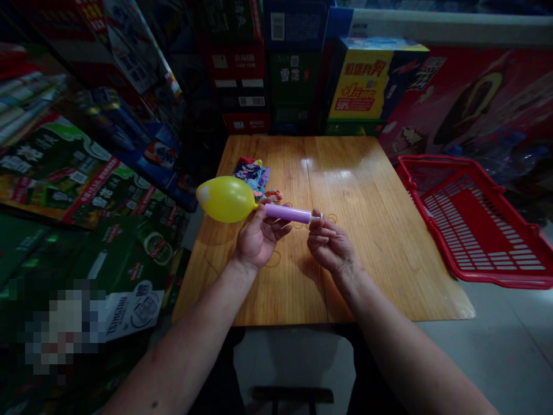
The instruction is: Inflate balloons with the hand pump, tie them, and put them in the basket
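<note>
A purple hand pump (288, 213) lies level above the wooden table, between my two hands. On its left end sits a partly inflated yellow balloon (227, 199) with a pale print at its far tip. My left hand (259, 235) is closed around the pump's nozzle end, thumb at the balloon's neck. The fingers of my right hand (329, 241) pinch the white handle at the pump's right end, which is pushed in close to the barrel. Behind the balloon is a small pile of colourful packaging or flat balloons (254, 173), partly hidden.
Several rubber bands (273, 259) lie on the wooden table (380, 230). A red plastic basket (479, 230) stands to the right of it. Stacked drink cartons (294, 80) line the back, and green beer cases (129, 242) crowd the left side.
</note>
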{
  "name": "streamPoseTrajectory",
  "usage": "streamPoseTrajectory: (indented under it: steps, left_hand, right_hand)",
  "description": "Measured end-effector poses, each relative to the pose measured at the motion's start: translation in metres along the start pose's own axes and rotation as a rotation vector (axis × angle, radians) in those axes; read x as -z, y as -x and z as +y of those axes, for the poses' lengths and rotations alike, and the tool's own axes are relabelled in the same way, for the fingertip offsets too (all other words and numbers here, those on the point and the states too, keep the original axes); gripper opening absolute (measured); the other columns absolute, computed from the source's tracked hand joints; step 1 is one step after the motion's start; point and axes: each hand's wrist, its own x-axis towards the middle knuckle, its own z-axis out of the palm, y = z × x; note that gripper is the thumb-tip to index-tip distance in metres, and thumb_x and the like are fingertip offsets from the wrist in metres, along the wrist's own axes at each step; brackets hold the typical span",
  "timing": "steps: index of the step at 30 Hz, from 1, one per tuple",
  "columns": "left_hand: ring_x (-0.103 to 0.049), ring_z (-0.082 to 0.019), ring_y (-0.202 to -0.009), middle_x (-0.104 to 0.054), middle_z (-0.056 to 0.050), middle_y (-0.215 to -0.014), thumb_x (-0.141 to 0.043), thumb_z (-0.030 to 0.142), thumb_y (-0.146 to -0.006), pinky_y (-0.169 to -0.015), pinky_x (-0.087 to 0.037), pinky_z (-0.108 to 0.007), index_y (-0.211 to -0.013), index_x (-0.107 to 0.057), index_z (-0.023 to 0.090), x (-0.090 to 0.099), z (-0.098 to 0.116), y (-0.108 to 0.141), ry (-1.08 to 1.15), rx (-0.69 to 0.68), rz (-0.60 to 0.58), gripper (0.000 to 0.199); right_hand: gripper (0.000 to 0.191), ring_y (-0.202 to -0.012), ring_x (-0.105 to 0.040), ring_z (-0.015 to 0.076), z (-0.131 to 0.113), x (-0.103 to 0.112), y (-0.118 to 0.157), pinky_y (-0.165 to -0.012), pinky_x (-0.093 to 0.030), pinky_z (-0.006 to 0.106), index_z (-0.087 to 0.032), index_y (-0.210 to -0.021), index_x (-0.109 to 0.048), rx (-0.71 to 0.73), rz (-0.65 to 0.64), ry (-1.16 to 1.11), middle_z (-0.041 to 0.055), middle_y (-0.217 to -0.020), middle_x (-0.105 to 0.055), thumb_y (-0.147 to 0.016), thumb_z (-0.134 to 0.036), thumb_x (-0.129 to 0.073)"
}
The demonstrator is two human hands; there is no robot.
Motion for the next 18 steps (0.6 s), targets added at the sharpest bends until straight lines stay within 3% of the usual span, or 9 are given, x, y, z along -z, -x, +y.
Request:
streamPoseTrajectory:
  steps: [3,6,13,18]
  left_hand:
    - [-0.07,-0.024,-0.105,-0.07,-0.01,-0.121,-0.064,0.043,-0.092,-0.075,-0.059,-0.03,-0.119,-0.062,0.025,0.001,0.014,-0.004,-0.021,-0.074,-0.006,0.033]
    - [-0.07,-0.023,-0.105,-0.071,-0.01,-0.121,-0.064,0.042,-0.092,-0.073,-0.058,-0.028,-0.121,-0.062,0.024,0.001,0.017,-0.002,-0.022,-0.157,0.021,0.034]
    - [-0.072,-0.024,-0.099,-0.073,-0.009,-0.116,-0.064,0.045,-0.092,-0.066,-0.056,-0.026,-0.12,-0.063,0.025,0.001,-0.009,0.003,-0.029,-0.055,0.044,0.035]
    - [-0.071,-0.023,-0.102,-0.069,-0.009,-0.125,-0.064,0.044,-0.092,-0.049,-0.044,-0.017,-0.12,-0.064,0.025,0.006,0.012,-0.007,-0.021,-0.084,0.051,0.034]
  right_hand:
    - [0.021,-0.041,-0.042,-0.0011,-0.018,-0.005,0.004,-0.045,-0.04,0.009,-0.018,-0.102,-0.065,0.062,0.022,0.036,-0.0055,-0.072,-0.066,-0.1,-0.01,-0.045]
    - [0.024,-0.039,-0.041,-0.0006,-0.021,-0.009,0.005,-0.043,-0.039,0.01,-0.019,-0.1,-0.066,0.105,0.092,0.027,-0.0062,-0.069,-0.064,-0.101,-0.011,-0.043]
    - [0.016,-0.04,-0.039,-0.0012,0.011,-0.006,-0.004,-0.043,-0.038,0.009,-0.015,-0.099,-0.062,-0.021,0.03,-0.02,-0.0049,-0.07,-0.064,-0.1,-0.011,-0.047]
    - [0.021,-0.041,-0.041,-0.0003,-0.014,-0.005,0.0,-0.044,-0.041,0.01,-0.016,-0.101,-0.062,-0.014,-0.006,-0.007,-0.003,-0.073,-0.067,-0.101,-0.011,-0.041]
